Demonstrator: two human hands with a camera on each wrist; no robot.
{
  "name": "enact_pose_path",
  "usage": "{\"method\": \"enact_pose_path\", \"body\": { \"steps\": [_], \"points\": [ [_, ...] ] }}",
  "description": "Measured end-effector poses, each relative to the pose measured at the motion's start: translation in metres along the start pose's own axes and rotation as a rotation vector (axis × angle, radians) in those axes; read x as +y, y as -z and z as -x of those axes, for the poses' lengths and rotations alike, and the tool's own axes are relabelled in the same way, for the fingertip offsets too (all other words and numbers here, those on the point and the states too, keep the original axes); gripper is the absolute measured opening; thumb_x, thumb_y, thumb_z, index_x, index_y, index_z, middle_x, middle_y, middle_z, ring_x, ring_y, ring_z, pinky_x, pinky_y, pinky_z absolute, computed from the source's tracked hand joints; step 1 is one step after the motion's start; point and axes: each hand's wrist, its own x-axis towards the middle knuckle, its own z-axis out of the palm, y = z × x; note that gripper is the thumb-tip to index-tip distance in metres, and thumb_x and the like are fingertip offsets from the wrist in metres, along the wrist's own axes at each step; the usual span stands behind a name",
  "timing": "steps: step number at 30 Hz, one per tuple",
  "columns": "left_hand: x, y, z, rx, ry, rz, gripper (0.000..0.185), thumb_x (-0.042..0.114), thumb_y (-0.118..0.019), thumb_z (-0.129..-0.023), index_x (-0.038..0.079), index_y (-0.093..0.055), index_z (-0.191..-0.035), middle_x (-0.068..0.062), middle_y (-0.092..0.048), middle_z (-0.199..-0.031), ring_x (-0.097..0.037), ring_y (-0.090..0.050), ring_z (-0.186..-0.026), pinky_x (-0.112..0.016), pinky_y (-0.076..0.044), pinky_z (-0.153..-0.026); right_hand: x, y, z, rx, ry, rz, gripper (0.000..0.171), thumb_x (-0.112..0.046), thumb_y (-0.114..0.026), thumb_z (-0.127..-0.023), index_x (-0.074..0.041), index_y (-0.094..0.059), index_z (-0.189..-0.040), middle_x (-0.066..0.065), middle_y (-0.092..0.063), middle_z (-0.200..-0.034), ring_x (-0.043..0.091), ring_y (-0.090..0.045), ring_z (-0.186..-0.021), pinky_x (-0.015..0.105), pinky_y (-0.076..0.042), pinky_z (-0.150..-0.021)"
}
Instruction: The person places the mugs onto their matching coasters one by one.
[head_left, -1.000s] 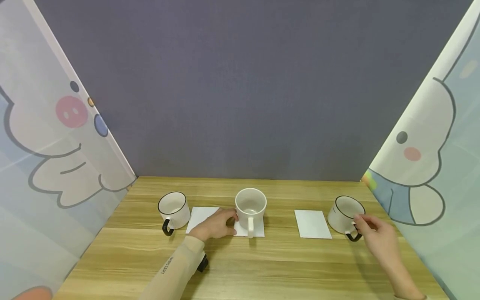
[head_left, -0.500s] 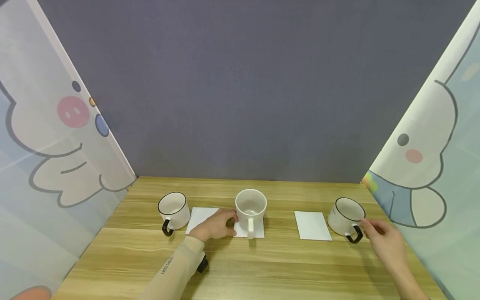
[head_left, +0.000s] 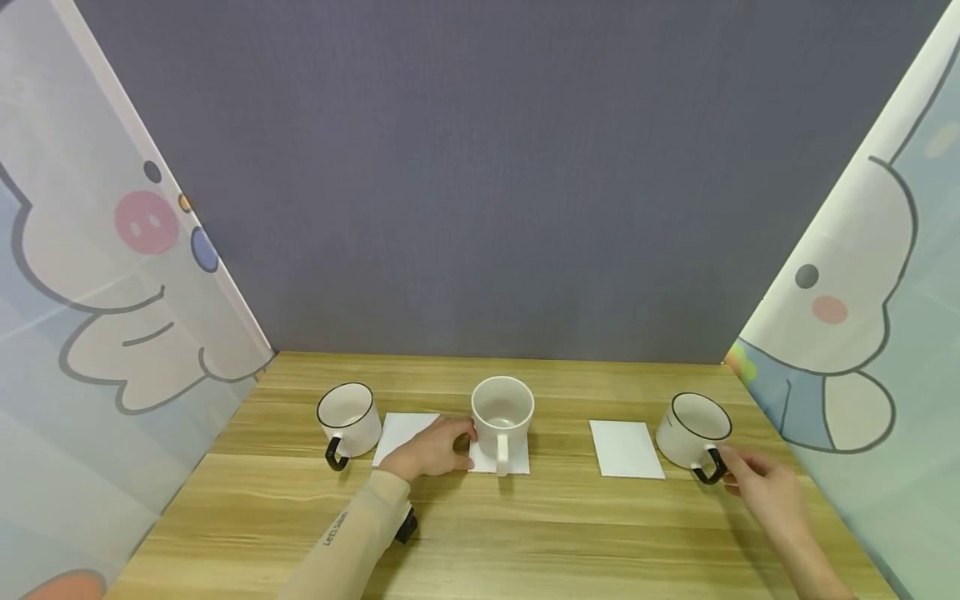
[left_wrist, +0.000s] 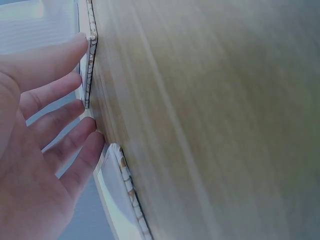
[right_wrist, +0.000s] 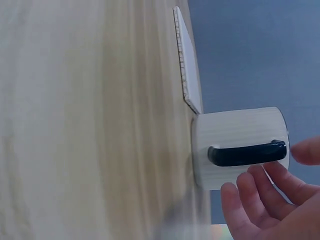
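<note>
Glossy ceramic mugs [head_left: 693, 429] (3), matt wood-grain table [head_left: 525, 533].

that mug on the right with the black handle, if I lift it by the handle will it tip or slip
The mug looks ceramic, so probably rigid and breakable if dropped. It is squat and wide, so it likely stands steady. Its black handle is a full loop beside the right hand, which should give the fingers a secure hold.
</note>
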Motion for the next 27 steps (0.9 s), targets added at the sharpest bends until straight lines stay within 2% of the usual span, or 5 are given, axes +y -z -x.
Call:
{"method": "enact_pose_path", "body": {
  "steps": [3,8,11,15,27],
  "points": [
    [0.000,0.000,0.000,0.003,-0.004,0.007,0.030,0.018,-0.083,-0.085,0.017,-0.064,-0.109,-0.002,-0.062,-0.133,-0.035,-0.046,-0.132,-0.054,-0.039,-0.109,0.002,-0.002,0.000,-0.027,-0.021,-0.071,0.055,-0.034,-0.055,-0.105,0.019,-0.061,-0.119,-0.002,-0.072,-0.080,0.006,-0.068,-0.071,0.025,-0.060,-0.067],
    [0.000,0.001,0.000,0.001,-0.003,0.011,0.030,0.019,-0.082,-0.086,0.017,-0.064,-0.110,-0.002,-0.061,-0.134,-0.035,-0.045,-0.133,-0.054,-0.039,-0.109,0.005,-0.004,0.001,-0.079,-0.022,-0.204,0.046,-0.032,-0.058,-0.105,0.012,-0.070,-0.102,-0.009,-0.070,-0.083,0.003,-0.068,-0.075,0.026,-0.061,-0.070],
    [0.001,0.001,0.000,-0.001,-0.005,0.009,0.030,0.018,-0.082,-0.086,0.016,-0.064,-0.110,-0.003,-0.061,-0.134,-0.036,-0.045,-0.133,-0.054,-0.039,-0.109,0.007,-0.007,0.001,-0.106,-0.001,-0.325,0.041,-0.026,-0.059,-0.104,0.011,-0.071,-0.093,-0.007,-0.069,-0.084,0.003,-0.068,-0.079,0.028,-0.061,-0.071],
    [0.001,0.001,0.001,-0.001,-0.006,0.016,0.030,0.018,-0.082,-0.086,0.015,-0.064,-0.110,-0.004,-0.061,-0.133,-0.036,-0.045,-0.133,-0.054,-0.039,-0.109,0.011,-0.011,0.000,-0.135,0.040,-0.467,0.036,-0.017,-0.060,-0.104,0.016,-0.068,-0.092,-0.002,-0.069,-0.083,0.005,-0.067,-0.082,0.029,-0.061,-0.072],
    [0.003,0.001,0.003,0.010,-0.013,0.014,0.031,0.017,-0.083,-0.084,0.015,-0.064,-0.108,-0.004,-0.062,-0.132,-0.035,-0.047,-0.131,-0.054,-0.039,-0.108,0.019,-0.012,-0.004,-0.267,0.141,-0.646,0.036,-0.011,-0.051,-0.107,0.020,-0.064,-0.093,0.009,-0.069,-0.084,0.017,-0.069,-0.081,0.033,-0.061,-0.074]
  ]
}}
